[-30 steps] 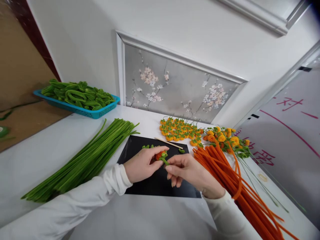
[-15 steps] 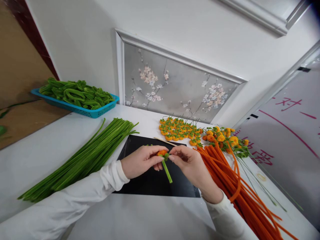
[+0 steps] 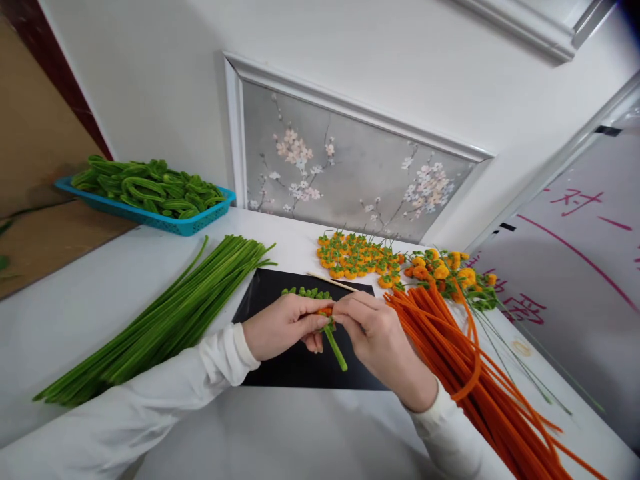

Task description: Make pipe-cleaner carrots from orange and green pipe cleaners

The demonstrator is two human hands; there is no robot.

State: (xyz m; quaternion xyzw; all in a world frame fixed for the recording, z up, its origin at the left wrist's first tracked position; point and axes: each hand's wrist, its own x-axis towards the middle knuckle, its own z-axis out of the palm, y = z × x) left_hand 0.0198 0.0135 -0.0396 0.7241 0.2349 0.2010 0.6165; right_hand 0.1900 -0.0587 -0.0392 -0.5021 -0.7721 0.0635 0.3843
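My left hand (image 3: 285, 327) is closed, with thumb and fingers pinching a small orange pipe-cleaner pumpkin (image 3: 326, 311) over the black mat (image 3: 300, 370). From the pumpkin, a green pipe-cleaner piece (image 3: 337, 352) hangs down toward me. My right hand (image 3: 380, 340) presses its pinched fingertips against the pumpkin's right side and green top, hiding much of it. Just beyond my hands, a row of small green pipe-cleaner pieces (image 3: 306, 293) lies on the mat. A thin wooden stick (image 3: 333, 282) rests across the mat's far edge.
Green pipe cleaners (image 3: 165, 320) lie bundled at left, orange ones (image 3: 465, 373) at right. Finished orange pumpkins (image 3: 353, 257) and stemmed orange flowers (image 3: 445, 270) sit at the back. A blue basket (image 3: 187, 225) of green pieces stands back left, near the wall.
My right hand has moved left and closer in, its fingers now covering more of the pumpkin. More of the green row on the mat shows behind my hands. The view has shifted slightly.
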